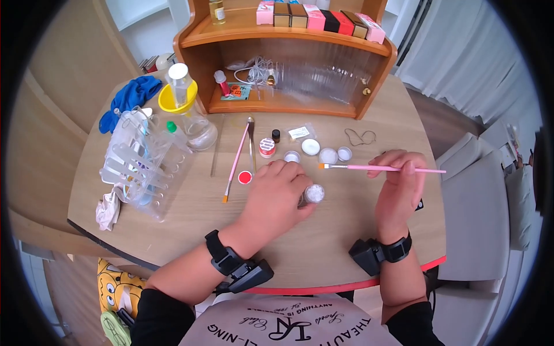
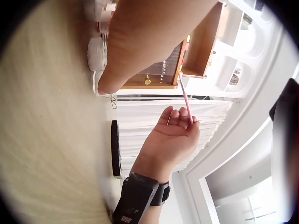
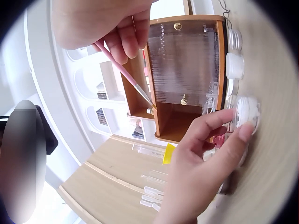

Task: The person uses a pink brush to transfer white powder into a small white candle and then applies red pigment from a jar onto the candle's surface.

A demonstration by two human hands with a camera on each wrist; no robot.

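Note:
My left hand [image 1: 271, 193] grips a small clear round jar [image 1: 315, 194] between thumb and fingers, low over the wooden table. White contents show in the jar's top; in the right wrist view the same jar [image 3: 245, 113] looks tilted. Raised at the right, my right hand [image 1: 399, 193] pinches a pink-handled paintbrush [image 1: 360, 167] between thumb and fingers. Its orange bristles point left, above the tabletop. Beyond the left hand stand small white-filled containers [image 1: 328, 155], a white round lid [image 1: 310, 147] and a red-and-white jar [image 1: 266, 147]. A red disc [image 1: 244, 177] lies beside that hand.
Left of the hands lie another pink brush [image 1: 234, 167] and a glass rod. A clear plastic rack [image 1: 135, 167] and a flask with a yellow funnel [image 1: 190, 97] stand farther left. A wooden cabinet [image 1: 199, 40] with small boxes on top rises at the back.

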